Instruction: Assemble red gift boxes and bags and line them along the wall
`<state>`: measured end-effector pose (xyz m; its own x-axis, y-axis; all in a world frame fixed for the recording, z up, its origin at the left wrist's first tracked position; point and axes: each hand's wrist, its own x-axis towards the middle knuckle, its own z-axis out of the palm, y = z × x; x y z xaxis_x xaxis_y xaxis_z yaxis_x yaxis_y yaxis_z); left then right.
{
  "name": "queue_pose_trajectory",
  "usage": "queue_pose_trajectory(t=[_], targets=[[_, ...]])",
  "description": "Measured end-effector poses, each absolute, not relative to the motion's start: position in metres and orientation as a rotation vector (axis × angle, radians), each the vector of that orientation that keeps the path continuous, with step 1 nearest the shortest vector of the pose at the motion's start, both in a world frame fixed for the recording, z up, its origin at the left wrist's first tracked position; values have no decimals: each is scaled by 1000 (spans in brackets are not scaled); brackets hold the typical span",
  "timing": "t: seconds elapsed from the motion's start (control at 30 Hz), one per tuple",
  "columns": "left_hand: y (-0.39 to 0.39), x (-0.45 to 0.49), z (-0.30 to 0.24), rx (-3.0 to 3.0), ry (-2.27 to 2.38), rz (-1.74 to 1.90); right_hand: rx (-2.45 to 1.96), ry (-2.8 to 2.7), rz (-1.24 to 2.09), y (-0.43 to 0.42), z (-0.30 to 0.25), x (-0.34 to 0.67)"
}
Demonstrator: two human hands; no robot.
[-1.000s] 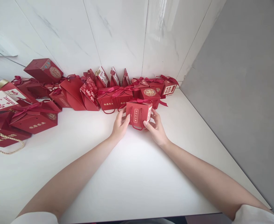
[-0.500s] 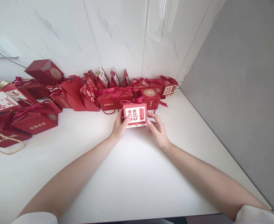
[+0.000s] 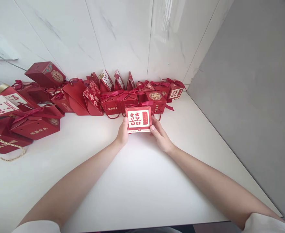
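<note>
Between my two hands is a small red gift box (image 3: 138,119) with a white front panel, a red double character and a ribbon on top. My left hand (image 3: 123,131) grips its left side, the thumb along the edge and the other fingers hidden behind. At the lower right corner, my right hand (image 3: 162,136) holds the box with its thumb in front and fingers at the side and back. Just behind it stands a red gift box with a round gold emblem (image 3: 155,96).
Red gift boxes (image 3: 113,103) with ribbons line the tiled wall (image 3: 123,38). More boxes (image 3: 37,124) crowd the left, one with a cream rope handle (image 3: 16,159). A grey panel (image 3: 256,97) borders the white table (image 3: 142,187) on the right.
The held box has shifted slightly left. My left thumb has slid off its front panel to the left edge. My right hand has come closer and now grips the right corner.
</note>
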<state>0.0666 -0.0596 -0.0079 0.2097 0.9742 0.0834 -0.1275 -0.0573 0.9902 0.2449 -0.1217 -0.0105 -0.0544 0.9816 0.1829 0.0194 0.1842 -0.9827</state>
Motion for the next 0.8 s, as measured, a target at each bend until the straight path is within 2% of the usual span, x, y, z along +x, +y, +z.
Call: queue_pose_trajectory(t=[0.67,0.8], targets=[[-56,64,-12,1265,1005,1108,-1007,-1254,1096,-119,-13,246],[-55,61,-2,1157,887,1111,-953,-1257,1047,-122,-11,246]])
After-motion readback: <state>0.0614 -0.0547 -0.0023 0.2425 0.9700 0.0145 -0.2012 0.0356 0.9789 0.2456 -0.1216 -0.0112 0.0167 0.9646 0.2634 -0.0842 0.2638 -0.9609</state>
